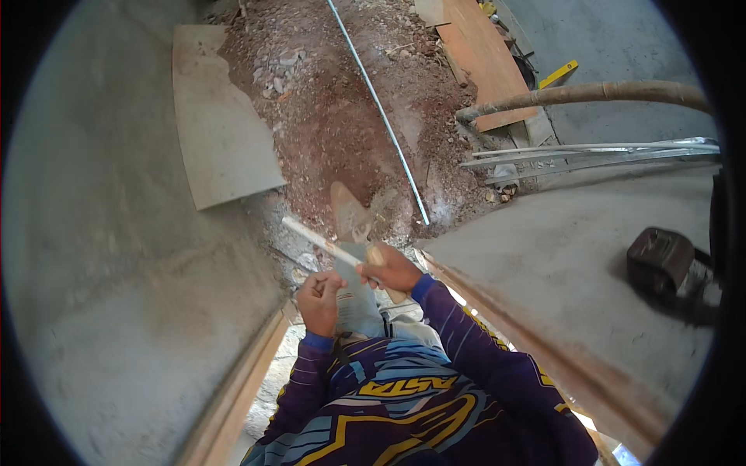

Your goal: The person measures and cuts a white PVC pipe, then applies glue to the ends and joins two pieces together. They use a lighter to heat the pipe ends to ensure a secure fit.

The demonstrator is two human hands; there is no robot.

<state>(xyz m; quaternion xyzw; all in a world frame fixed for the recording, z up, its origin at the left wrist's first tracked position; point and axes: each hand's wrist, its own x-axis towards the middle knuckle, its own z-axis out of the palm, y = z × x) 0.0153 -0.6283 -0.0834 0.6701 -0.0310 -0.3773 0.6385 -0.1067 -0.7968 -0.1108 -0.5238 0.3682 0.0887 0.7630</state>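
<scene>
My right hand (395, 270) is closed around a pale, straight stick (318, 239) that slants up and left past my fingers. A trowel with a pointed, dirt-smeared blade (351, 213) juts forward from the same hand, its wooden handle (377, 255) at my fingers. Just below the stick, my left hand (318, 301) is closed, thumb and fingertips pinched together. Whatever may be between those fingertips is too small to make out. Both hands are in front of my body, above my trouser legs.
Reddish soil and rubble (334, 116) lie ahead, crossed by a long, thin white pipe (381, 109). Boards flank it: a grey one (225, 124) left, an orange-brown one (482, 54) right. Further right are a wooden pole (590, 93), metal strips (590, 155) and a dark brown case (659, 258).
</scene>
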